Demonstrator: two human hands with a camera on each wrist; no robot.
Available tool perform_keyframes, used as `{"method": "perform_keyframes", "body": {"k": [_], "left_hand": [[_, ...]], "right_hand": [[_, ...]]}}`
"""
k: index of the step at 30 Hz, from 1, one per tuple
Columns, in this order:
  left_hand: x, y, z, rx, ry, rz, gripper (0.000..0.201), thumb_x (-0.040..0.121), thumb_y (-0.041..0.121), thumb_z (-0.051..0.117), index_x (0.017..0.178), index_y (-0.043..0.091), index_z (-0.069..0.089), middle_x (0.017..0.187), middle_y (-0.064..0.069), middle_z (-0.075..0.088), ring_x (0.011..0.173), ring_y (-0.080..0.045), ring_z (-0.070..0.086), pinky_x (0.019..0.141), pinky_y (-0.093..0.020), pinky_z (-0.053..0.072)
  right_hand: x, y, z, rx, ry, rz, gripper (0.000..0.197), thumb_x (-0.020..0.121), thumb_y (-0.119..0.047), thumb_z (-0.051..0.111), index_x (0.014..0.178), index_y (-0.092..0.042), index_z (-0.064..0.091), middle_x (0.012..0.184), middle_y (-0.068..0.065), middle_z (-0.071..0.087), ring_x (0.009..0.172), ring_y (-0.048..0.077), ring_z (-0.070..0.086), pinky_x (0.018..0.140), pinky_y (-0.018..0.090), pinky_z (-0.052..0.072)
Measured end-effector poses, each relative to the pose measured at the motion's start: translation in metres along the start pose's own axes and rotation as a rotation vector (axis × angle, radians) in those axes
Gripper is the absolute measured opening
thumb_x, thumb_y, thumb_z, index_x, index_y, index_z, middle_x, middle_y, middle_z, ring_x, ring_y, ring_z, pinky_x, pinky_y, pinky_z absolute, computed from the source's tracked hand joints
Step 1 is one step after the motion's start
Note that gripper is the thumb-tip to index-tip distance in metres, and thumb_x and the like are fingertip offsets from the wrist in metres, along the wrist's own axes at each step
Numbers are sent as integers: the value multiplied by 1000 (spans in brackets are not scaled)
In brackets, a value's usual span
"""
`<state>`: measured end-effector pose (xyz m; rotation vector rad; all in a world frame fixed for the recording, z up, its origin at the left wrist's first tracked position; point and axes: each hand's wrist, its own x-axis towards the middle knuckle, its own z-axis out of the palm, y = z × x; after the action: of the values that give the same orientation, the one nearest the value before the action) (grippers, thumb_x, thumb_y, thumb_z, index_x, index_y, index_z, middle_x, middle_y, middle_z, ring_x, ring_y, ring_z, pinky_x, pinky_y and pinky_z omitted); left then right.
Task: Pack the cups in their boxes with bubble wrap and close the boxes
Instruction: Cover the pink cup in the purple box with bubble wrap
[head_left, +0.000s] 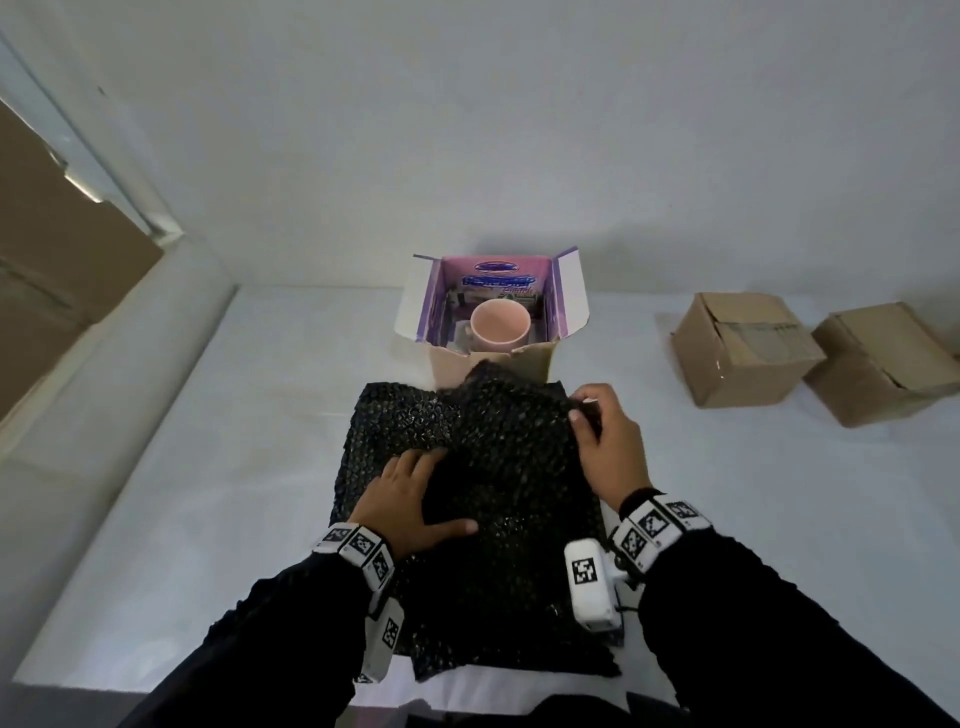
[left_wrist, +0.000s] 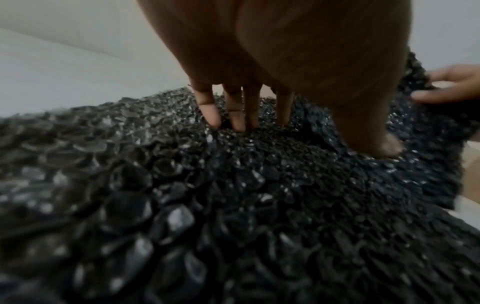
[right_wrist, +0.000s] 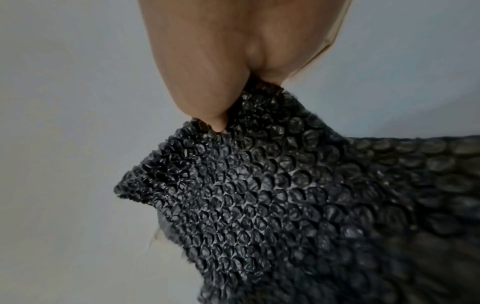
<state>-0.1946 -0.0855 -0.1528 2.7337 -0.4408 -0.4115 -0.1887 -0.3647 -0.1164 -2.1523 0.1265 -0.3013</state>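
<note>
A stack of black bubble wrap (head_left: 498, 499) lies on the white table in front of me. My left hand (head_left: 410, 493) presses flat on its left part, fingers straight (left_wrist: 233, 117). My right hand (head_left: 602, 436) pinches the far right corner of the top sheet between thumb and fingers and holds it slightly raised; the right wrist view shows the pinched bubble wrap (right_wrist: 285, 195) hanging below the thumb (right_wrist: 207, 98). Just beyond the wrap stands an open box (head_left: 569, 296) with a purple inside, and a pink cup (head_left: 500, 325) sits upright in it.
Two closed brown cardboard boxes (head_left: 743, 348) (head_left: 883, 364) stand at the right of the table. A large brown cardboard panel (head_left: 57, 249) leans at the far left. The white wall rises right behind the open box.
</note>
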Motion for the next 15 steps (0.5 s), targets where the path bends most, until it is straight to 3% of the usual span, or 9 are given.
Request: {"method": "perform_keyframes", "body": {"k": [2, 4, 7, 11, 13, 15], "left_hand": [[5, 0, 0, 164, -28, 34, 97, 58, 95, 30, 136, 40, 37, 139, 4, 35, 128, -22, 36, 104, -41, 38], [9, 3, 1, 130, 45, 65, 91, 60, 96, 24, 127, 39, 49, 132, 5, 43, 121, -21, 42, 99, -40, 41], [11, 15, 1, -290, 224, 56, 80, 66, 88, 45, 123, 32, 53, 120, 6, 57, 111, -14, 52, 97, -36, 44], [21, 43, -16, -1039, 191, -80, 81, 60, 70, 72, 123, 23, 55, 116, 10, 66, 108, -5, 61, 98, -31, 47], [28, 50, -28, -1114, 242, -123, 66, 64, 53, 81, 117, 19, 63, 111, 7, 70, 103, -4, 65, 96, -31, 50], [32, 51, -43, -1015, 275, -93, 39, 72, 33, 83, 106, 18, 69, 103, 6, 72, 95, -1, 67, 89, -26, 53]], "right_hand": [[5, -5, -3, 94, 41, 93, 19, 96, -8, 51, 111, -18, 56, 99, -6, 63, 91, 15, 59, 80, 24, 41], [8, -9, -2, 201, 16, 201, 20, 97, -5, 48, 109, -18, 58, 102, -4, 63, 97, 17, 58, 86, 28, 44], [5, -17, 0, 384, -74, 321, 17, 95, -7, 52, 102, -17, 63, 103, 0, 66, 100, 19, 60, 97, 38, 47], [-9, -32, 8, 420, -238, 223, 16, 83, -5, 72, 93, -13, 63, 92, 0, 68, 91, 14, 63, 90, 29, 48], [-15, -41, 13, 426, -335, 193, 25, 77, -5, 78, 93, -12, 60, 87, -4, 64, 84, 6, 59, 84, 22, 47], [-17, -48, 15, 441, -378, 186, 42, 71, -11, 84, 103, -13, 57, 95, -6, 60, 89, 5, 56, 84, 19, 45]]}}
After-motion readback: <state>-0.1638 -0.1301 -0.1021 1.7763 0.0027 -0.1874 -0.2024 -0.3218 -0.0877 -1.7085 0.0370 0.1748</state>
